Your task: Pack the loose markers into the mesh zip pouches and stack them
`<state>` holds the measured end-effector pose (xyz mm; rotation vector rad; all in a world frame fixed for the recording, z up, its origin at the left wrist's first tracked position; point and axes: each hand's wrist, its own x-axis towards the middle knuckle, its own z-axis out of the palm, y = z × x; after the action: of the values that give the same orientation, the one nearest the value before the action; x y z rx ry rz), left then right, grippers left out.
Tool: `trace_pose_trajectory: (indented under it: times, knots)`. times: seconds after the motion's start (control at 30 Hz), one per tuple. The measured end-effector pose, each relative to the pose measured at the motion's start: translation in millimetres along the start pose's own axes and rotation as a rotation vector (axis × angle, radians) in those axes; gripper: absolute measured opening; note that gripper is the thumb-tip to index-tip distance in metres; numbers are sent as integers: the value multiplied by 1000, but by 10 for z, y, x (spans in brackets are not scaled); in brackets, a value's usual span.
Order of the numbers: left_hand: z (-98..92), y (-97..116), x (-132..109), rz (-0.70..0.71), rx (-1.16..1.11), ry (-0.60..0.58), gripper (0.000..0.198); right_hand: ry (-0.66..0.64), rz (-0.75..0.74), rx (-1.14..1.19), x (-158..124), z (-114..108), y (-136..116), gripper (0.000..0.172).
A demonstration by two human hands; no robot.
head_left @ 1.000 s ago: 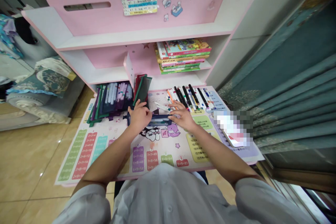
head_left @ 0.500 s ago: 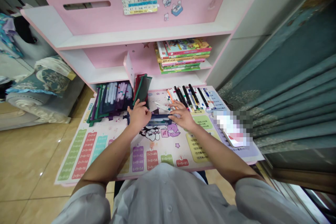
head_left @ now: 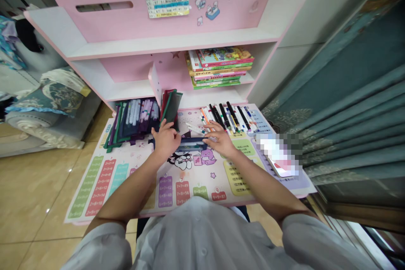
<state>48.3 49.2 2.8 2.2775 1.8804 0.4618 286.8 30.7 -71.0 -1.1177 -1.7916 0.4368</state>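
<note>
A narrow navy mesh pencil pouch (head_left: 190, 145) lies crosswise on the printed desk mat, with pale pens showing inside it. My left hand (head_left: 166, 140) pinches its left end between thumb and finger, the other fingers raised. At the right end, my right hand (head_left: 220, 140) grips the edge with thumb and fingertips. Just behind the pouch, a few loose white pens (head_left: 195, 128) lie by my right fingers. Farther right is a row of markers (head_left: 229, 117) with white and black barrels. To the left, filled pouches (head_left: 134, 120) are piled up.
Green and red pouches (head_left: 171, 105) lean against the shelf divider (head_left: 155, 82). Stacked books (head_left: 220, 69) sit on the pink and white shelf (head_left: 177, 44). A phone (head_left: 278, 156), partly blurred out, lies at the mat's right side, near a teal curtain (head_left: 357, 93).
Both hands keep their hold on the navy pouch, which stays in place. Only tiny finger shifts and a slight camera movement show.
</note>
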Motion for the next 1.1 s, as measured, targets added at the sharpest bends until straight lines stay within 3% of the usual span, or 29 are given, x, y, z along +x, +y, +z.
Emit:
trace_pose_trajectory:
  times: [0.3, 1.1]
  knots:
    - [-85, -1, 0, 6, 24, 8, 23, 6, -11, 0, 8, -18, 8, 15]
    - [-62, -167, -52, 5, 0, 68, 22, 5, -15, -28, 6, -12, 13, 10]
